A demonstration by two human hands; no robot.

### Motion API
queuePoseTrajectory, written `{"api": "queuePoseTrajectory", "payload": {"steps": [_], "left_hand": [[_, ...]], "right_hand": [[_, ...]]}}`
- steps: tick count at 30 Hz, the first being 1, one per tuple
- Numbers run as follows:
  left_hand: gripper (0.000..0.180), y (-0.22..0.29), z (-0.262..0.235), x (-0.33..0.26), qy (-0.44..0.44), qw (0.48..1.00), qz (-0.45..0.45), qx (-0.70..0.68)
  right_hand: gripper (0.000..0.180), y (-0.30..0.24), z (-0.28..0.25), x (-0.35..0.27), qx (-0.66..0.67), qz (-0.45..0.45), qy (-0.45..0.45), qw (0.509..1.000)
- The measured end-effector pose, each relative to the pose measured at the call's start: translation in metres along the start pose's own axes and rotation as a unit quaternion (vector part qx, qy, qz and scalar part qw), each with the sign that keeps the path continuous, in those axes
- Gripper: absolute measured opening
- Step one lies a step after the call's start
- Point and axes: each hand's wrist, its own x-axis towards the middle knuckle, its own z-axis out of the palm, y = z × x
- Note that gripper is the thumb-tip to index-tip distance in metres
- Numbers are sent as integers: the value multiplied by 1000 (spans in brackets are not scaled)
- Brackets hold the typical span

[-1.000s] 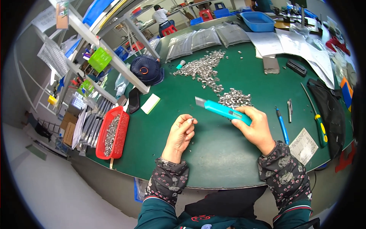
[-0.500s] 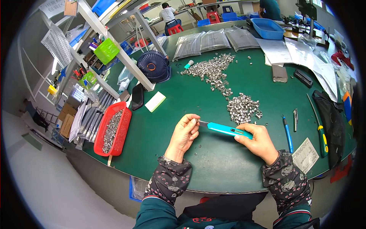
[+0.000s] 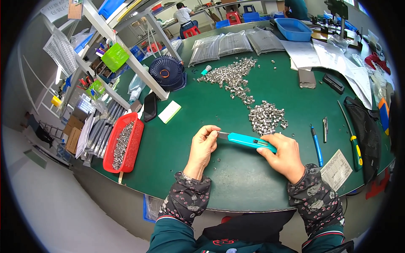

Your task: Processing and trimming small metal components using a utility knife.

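Change: since a second ago the turquoise utility knife (image 3: 249, 141) has swung from a slant near the small pile of metal rings (image 3: 267, 118) to lie nearly level between both hands, and the left hand (image 3: 203, 147) has risen off the mat to meet its blade tip.
Knife: held low over the green table (image 3: 190, 80), just in front of the small pile, blade pointing to the person's left.
Right hand (image 3: 285, 157): fingers closed around the knife's handle end, thumb on top.
Left hand: thumb and fingertips pinched together at the blade tip; whether a small piece sits between them is too small to tell.
Near the hands: a few loose rings lie on the mat below the left hand.
Right side: a blue pen (image 3: 316, 145), a short metal bit and a green-handled screwdriver (image 3: 353, 140) lie well apart from the knife.
Further back: a long scatter of metal rings (image 3: 230, 76), clear bags of parts and a small dark fan (image 3: 167, 73).
Left edge: a red basket (image 3: 125, 144) of metal parts, with a black phone (image 3: 150, 106) and a white card beside it.
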Motion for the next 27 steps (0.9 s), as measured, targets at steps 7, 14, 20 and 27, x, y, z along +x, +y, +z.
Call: {"api": "queuePoseTrajectory", "payload": {"steps": [7,14,20,27], "left_hand": [[14,0,-2,0,22,999,1,-46],[14,0,-1,0,16,999,10,-41],[15,-3,-2,-1,0,999,27,-16],[13,2,5,-6,6,989,122,81]], "right_hand": [[27,5,1,2,42,22,25,999],[26,4,-1,4,132,109,-68,983],[27,7,1,4,169,127,-88,973],[28,21,1,5,261,181,-155,935]]}}
